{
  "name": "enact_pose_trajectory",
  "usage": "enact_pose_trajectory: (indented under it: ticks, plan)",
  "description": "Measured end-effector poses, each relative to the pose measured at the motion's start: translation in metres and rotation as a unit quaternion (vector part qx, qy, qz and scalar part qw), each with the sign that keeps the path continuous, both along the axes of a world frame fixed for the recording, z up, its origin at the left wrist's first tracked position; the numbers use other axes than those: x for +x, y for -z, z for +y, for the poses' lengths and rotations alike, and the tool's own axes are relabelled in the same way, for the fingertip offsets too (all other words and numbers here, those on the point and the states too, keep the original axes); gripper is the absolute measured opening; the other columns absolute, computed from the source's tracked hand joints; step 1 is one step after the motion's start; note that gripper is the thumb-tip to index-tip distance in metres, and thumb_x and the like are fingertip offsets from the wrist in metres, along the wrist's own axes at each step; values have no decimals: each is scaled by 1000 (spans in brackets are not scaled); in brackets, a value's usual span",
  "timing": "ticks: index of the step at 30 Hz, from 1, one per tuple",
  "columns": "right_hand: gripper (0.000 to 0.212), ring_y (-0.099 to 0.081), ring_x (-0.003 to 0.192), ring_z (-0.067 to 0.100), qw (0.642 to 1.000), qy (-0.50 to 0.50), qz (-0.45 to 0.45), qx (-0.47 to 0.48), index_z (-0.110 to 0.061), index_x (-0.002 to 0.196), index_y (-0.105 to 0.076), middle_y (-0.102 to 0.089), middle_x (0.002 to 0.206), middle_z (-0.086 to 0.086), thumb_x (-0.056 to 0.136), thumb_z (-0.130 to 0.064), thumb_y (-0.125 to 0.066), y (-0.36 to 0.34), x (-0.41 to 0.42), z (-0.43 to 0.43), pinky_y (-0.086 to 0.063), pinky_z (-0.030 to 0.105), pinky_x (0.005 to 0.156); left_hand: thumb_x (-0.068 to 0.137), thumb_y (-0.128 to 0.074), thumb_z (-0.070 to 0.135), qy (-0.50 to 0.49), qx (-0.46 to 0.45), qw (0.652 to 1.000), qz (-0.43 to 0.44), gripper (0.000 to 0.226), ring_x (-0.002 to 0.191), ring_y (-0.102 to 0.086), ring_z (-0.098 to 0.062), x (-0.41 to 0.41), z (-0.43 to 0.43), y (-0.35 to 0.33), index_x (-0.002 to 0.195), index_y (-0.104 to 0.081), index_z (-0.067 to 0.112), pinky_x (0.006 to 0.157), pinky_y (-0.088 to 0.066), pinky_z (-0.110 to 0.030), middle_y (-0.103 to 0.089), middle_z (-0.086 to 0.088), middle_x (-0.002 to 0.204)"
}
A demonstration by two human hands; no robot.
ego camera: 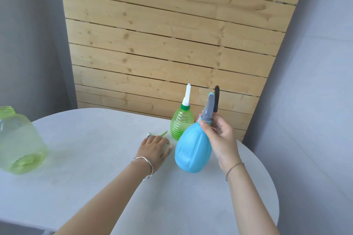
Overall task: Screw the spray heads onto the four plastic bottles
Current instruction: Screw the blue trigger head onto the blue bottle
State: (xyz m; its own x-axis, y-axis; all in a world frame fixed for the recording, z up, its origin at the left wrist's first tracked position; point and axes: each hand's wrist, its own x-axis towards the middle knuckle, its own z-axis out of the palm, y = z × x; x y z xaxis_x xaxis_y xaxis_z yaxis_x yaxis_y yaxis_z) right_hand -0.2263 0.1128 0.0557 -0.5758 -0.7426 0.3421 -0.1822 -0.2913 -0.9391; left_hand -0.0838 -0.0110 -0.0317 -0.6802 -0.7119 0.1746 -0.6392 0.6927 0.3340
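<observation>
My right hand [219, 139] grips the neck of a light blue bottle [193, 150] that carries a grey spray head [209, 109]; the bottle is tilted and held just above the white table [95, 187]. Behind it stands a ribbed green bottle [180, 122] with a white spray head [187, 94] on it. A dark spray head [216, 97] shows behind the blue bottle, its bottle hidden. My left hand [154, 145] lies on the table, fingers curled over a small green part [163, 133]. A wide green bottle [19, 143] without a head stands at the far left.
A wall of pale wooden slats [162, 44] rises right behind the round table. Grey walls flank it on both sides. The table's curved edge runs close to my right forearm.
</observation>
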Motion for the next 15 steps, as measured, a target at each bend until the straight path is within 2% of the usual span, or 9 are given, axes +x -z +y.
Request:
enact_pose_trajectory:
  ticks: [4,9,12,15]
  plan:
    - [17,-64,88,7,1000,-4,10,7,-24,97,-68,-70,89,-16,85,-12,-67,1,7,-1,-48,17,81,96,-32,48,-21,-2,999,-33,39,128,-40,-20,25,4,-4,120,-53,25,105,-31,-31,-53,4,127]
    - [22,-64,92,8,1000,-12,5,17,-13,108,-67,-70,98,-5,86,-14,-66,0,17,-6,-47,19,86,95,-37,48,-71,-9,993,-89,38,128,-40,-20,72,5,-10,124,-50,27,102,-34,-30,-50,5,130]
    - [19,-65,86,-1,999,-27,-2,25,-15,106,-67,-70,95,-8,87,-13,-64,2,25,-11,-47,16,81,94,-38,49,-107,-13,988,-109,39,127,-41,-20,101,6,-13,126,-48,29,101,-34,-30,-50,5,130]
    - [18,-64,88,1,999,-26,-2,28,-17,105,-66,-70,97,-8,88,-12,-63,7,30,-17,-45,16,81,93,-40,49,-141,-5,982,-123,42,129,-39,-22,124,7,-11,131,-44,31,102,-34,-30,-49,4,131]
